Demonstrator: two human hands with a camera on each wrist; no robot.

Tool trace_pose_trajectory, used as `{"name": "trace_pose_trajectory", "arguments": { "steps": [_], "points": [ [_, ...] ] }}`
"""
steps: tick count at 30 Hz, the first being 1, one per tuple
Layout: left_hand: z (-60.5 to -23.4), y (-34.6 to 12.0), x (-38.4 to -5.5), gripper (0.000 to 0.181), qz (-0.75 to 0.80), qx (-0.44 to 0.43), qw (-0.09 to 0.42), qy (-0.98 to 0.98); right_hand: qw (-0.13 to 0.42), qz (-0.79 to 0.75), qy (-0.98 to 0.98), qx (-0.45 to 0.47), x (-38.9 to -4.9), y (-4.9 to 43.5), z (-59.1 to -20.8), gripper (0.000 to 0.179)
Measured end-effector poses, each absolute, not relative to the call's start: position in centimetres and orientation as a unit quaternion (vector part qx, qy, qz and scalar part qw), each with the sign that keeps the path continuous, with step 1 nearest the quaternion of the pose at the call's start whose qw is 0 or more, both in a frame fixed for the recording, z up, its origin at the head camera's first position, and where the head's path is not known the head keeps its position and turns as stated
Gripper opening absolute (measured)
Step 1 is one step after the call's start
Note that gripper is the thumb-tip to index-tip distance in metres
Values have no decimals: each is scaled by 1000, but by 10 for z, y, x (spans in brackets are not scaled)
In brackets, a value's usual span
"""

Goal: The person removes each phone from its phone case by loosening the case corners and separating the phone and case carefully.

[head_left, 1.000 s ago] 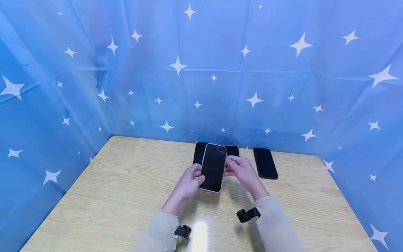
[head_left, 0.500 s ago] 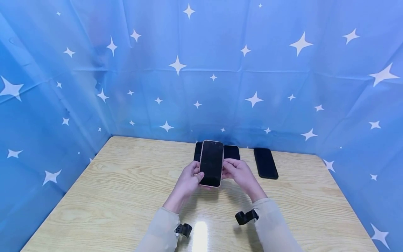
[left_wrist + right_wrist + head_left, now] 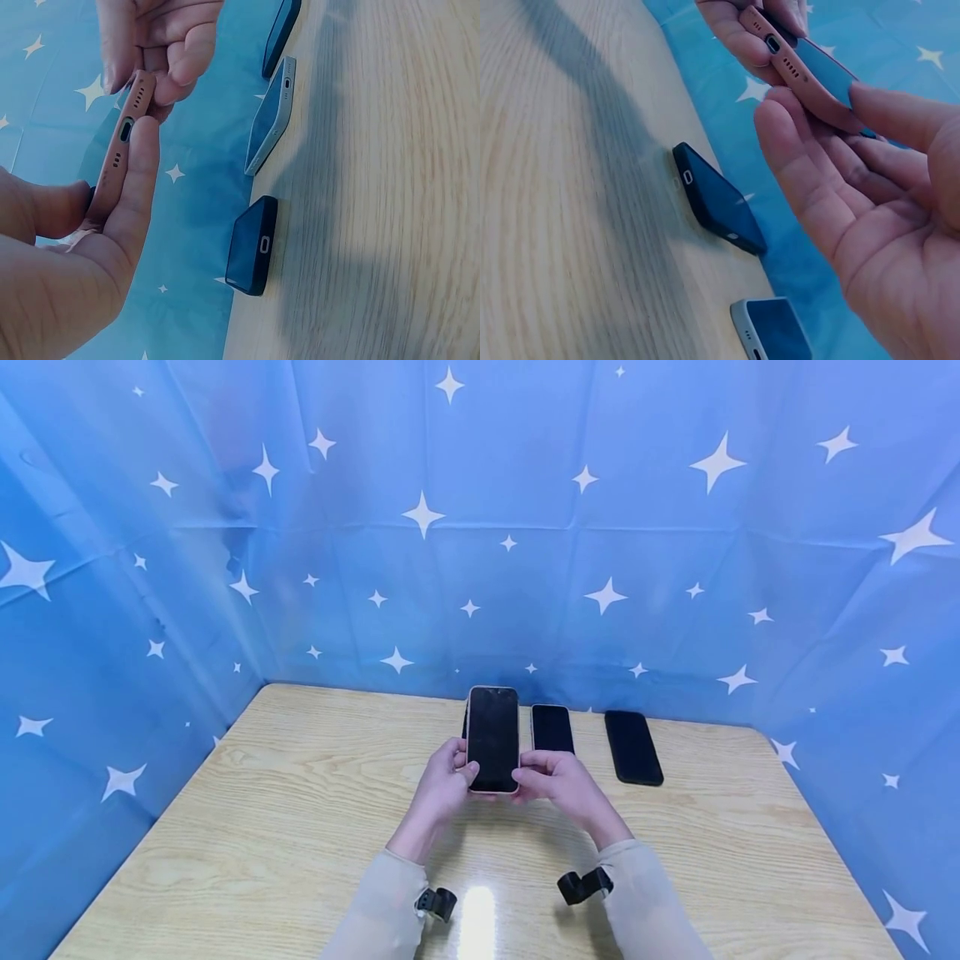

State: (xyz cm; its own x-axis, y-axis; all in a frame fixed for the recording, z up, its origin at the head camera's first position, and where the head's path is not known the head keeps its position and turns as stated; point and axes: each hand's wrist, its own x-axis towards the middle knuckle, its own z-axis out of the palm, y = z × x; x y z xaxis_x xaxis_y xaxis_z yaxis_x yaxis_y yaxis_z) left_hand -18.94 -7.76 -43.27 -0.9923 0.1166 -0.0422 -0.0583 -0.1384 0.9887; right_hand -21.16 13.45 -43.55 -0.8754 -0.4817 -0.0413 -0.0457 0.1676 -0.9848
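Observation:
Both hands hold a smartphone [image 3: 492, 739] in a pink case above the table, dark screen facing up toward me. My left hand [image 3: 438, 785] grips its lower left side, thumb on the front edge and fingers underneath. At the lower right corner my right hand [image 3: 558, 781] pinches the phone, thumb on the screen side. Close to the left hand in the left wrist view, the pink case's bottom edge [image 3: 124, 142] shows a charging port and speaker holes. The right wrist view shows the pink phone [image 3: 810, 79] between the fingers of both hands.
On the wooden table [image 3: 285, 827], along the back, lie a pale-edged phone [image 3: 552, 729] and a black phone [image 3: 634, 748]. Another black-cased phone [image 3: 255, 247] is mostly hidden behind the held one in the head view. A blue star-printed curtain [image 3: 360, 568] encloses the table.
The pink-cased phone has moved slightly left and away from me and turned from tilted to straight. My right hand has slid down its side to the lower corner, uncovering more of the pale-edged phone.

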Motion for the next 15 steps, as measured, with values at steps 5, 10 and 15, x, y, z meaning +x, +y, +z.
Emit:
{"name": "trace_pose_trajectory", "arguments": {
  "steps": [5, 10, 15],
  "points": [
    [-433, -78, -191, 22, 757, 19, 51, 651, 214, -637, 712, -203, -211, 134, -439, 26],
    [-432, -79, -191, 21, 756, 20, 47, 652, 231, -660, 681, -219, -211, 134, -442, 27],
    [-432, -79, -191, 22, 756, 28, 50, 652, 247, -667, 663, -233, -210, 134, -443, 24]
  ]
}}
